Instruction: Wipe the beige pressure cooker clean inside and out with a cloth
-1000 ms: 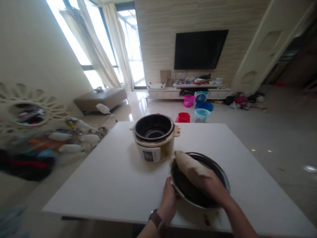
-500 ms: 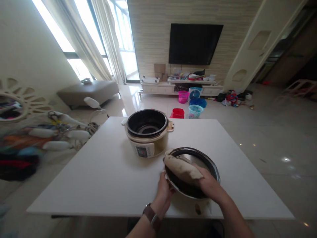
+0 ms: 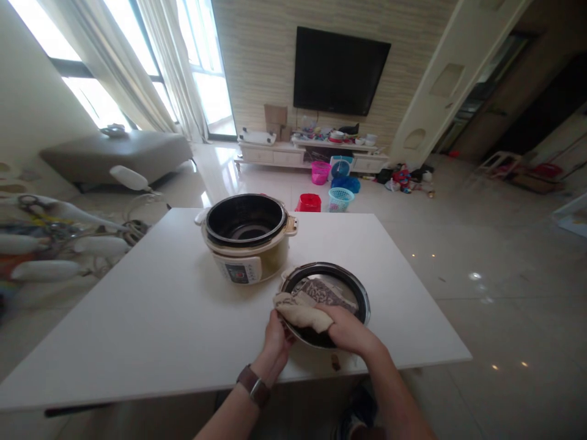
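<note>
Lying crosswise in pot (image 3: 325, 266), cloth (image 3: 302, 316) under right hand (image 3: 351, 333).

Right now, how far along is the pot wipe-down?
Done: the inner pot is out of the cooker and on the table. In hand: left hand steadies its rim, right hand presses the cloth inside. Left, probably: finishing the wipe; the cooker sits empty.

Bright windows (image 3: 98, 101), wall television (image 3: 339, 70), glossy floor (image 3: 481, 244)
</note>
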`<state>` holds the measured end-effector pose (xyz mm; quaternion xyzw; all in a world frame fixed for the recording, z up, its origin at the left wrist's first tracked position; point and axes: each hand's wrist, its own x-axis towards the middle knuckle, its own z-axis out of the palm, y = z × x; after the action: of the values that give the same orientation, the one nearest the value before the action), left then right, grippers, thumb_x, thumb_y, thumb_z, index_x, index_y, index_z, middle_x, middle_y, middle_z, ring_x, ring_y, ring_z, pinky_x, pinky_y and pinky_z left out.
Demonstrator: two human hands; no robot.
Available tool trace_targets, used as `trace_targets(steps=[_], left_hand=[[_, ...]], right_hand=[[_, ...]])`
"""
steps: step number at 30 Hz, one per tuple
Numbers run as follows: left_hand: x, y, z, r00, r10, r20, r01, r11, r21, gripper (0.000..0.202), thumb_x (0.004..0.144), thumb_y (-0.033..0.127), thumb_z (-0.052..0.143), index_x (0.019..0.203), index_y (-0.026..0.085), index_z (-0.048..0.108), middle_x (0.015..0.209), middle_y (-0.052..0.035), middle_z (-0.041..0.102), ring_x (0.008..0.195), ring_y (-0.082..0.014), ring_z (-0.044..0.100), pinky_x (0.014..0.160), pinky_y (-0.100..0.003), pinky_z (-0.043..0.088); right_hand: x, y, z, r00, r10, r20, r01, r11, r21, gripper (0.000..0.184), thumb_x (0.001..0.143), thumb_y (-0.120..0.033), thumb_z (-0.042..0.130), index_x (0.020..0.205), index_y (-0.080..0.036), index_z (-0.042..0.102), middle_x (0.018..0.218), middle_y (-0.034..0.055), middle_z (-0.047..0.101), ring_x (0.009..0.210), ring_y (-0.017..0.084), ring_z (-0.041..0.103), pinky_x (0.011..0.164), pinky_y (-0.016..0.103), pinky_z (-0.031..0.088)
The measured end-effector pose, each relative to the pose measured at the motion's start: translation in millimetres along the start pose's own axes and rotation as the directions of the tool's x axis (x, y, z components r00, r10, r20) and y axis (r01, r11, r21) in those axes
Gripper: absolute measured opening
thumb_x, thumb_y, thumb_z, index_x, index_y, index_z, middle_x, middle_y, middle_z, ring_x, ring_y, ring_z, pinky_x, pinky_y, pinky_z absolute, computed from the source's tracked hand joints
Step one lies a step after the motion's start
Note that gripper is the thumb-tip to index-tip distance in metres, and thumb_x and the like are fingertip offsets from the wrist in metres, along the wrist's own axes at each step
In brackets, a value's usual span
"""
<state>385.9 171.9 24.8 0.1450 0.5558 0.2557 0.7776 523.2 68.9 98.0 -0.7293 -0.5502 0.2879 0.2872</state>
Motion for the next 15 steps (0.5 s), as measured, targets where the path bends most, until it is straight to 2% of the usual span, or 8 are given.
trace_targets(steps=[3, 5, 6, 8, 10, 11, 12, 15], left_hand=[[1, -2, -0.2, 1.0, 0.027, 0.01, -0.028, 1.0, 0.015, 0.024, 0.088, 0.04, 0.053, 0.08, 0.018, 0.06, 0.064, -0.0031, 0.065, 0.053, -0.0158, 0.058, 0.053, -0.027, 0.045], [1, -3, -0.2, 0.999, 0.043, 0.027, -0.044, 0.999, 0.031, 0.026, 0.086, 0.042, 0.054, 0.078, 0.018, 0.059, 0.06, -0.0014, 0.061, 0.051, -0.0147, 0.055, 0.053, -0.026, 0.044], [2, -4, -0.4, 0.998, 0.055, 0.033, -0.056, 0.998, 0.035, 0.027, 0.085, 0.044, 0.054, 0.078, 0.018, 0.058, 0.059, -0.0005, 0.061, 0.051, -0.0143, 0.054, 0.054, -0.026, 0.044], [3, -5, -1.3, 0.996, 0.079, 0.036, -0.08, 0.996, 0.038, 0.027, 0.082, 0.045, 0.057, 0.079, 0.019, 0.058, 0.06, 0.0005, 0.061, 0.052, -0.0139, 0.054, 0.055, -0.026, 0.044], [4, -6, -2.1, 0.995, 0.094, 0.032, -0.096, 0.994, 0.043, 0.027, 0.08, 0.046, 0.058, 0.079, 0.019, 0.058, 0.061, 0.0007, 0.061, 0.053, -0.0142, 0.055, 0.055, -0.026, 0.044], [4, -6, -2.0, 0.995, 0.095, 0.026, -0.096, 0.994, 0.048, 0.027, 0.08, 0.046, 0.058, 0.079, 0.019, 0.057, 0.062, 0.0006, 0.062, 0.053, -0.0143, 0.055, 0.055, -0.026, 0.044], [4, -6, -1.6, 0.996, 0.091, 0.017, -0.092, 0.994, 0.054, 0.027, 0.081, 0.046, 0.057, 0.079, 0.019, 0.057, 0.062, 0.0004, 0.062, 0.053, -0.0145, 0.055, 0.054, -0.026, 0.044], [0, -3, 1.8, 0.996, 0.087, 0.008, -0.087, 0.995, 0.039, 0.024, 0.084, 0.042, 0.056, 0.079, 0.019, 0.057, 0.061, 0.0002, 0.061, 0.051, -0.0138, 0.055, 0.053, -0.025, 0.044]], right_hand=[[-2, 5, -15, 0.995, -0.019, -0.098, 0.039, 0.978, 0.204, 0.042, 0.085, -0.018, 0.048, 0.117, -0.024, 0.074, 0.12, 0.0057, 0.076, 0.11, 0.024, 0.069, 0.099, 0.037, 0.051], [-2, 6, -21, 0.952, 0.026, -0.305, 0.06, 0.962, 0.268, 0.042, 0.085, -0.019, 0.048, 0.118, -0.021, 0.072, 0.12, 0.0067, 0.075, 0.111, 0.024, 0.068, 0.097, 0.036, 0.051], [-3, 6, -22, 0.9, 0.06, -0.431, 0.069, 0.958, 0.279, 0.041, 0.084, -0.019, 0.048, 0.117, -0.02, 0.072, 0.118, 0.0073, 0.075, 0.109, 0.024, 0.067, 0.095, 0.035, 0.052], [-6, 4, -23, 0.732, 0.123, -0.67, 0.08, 0.961, 0.264, 0.038, 0.083, -0.02, 0.049, 0.114, -0.017, 0.07, 0.109, 0.0077, 0.076, 0.101, 0.023, 0.067, 0.088, 0.032, 0.052], [-7, 3, -21, 0.599, 0.124, -0.791, 0.071, 0.976, 0.207, 0.039, 0.081, -0.019, 0.05, 0.116, -0.017, 0.067, 0.103, 0.0069, 0.075, 0.094, 0.022, 0.067, 0.083, 0.03, 0.053], [-7, 3, -19, 0.588, 0.098, -0.803, 0.062, 0.984, 0.165, 0.042, 0.08, -0.018, 0.049, 0.119, -0.017, 0.065, 0.103, 0.0068, 0.075, 0.093, 0.023, 0.067, 0.083, 0.031, 0.053], [-5, 3, -17, 0.613, 0.059, -0.788, 0.049, 0.992, 0.113, 0.045, 0.08, -0.017, 0.049, 0.122, -0.018, 0.064, 0.107, 0.0074, 0.075, 0.096, 0.023, 0.068, 0.085, 0.031, 0.053], [6, 4, -6, 0.809, -0.031, -0.587, -0.006, 0.998, -0.061, 0.051, 0.079, -0.016, 0.048, 0.128, -0.021, 0.065, 0.125, 0.0091, 0.072, 0.115, 0.026, 0.065, 0.099, 0.035, 0.049]])
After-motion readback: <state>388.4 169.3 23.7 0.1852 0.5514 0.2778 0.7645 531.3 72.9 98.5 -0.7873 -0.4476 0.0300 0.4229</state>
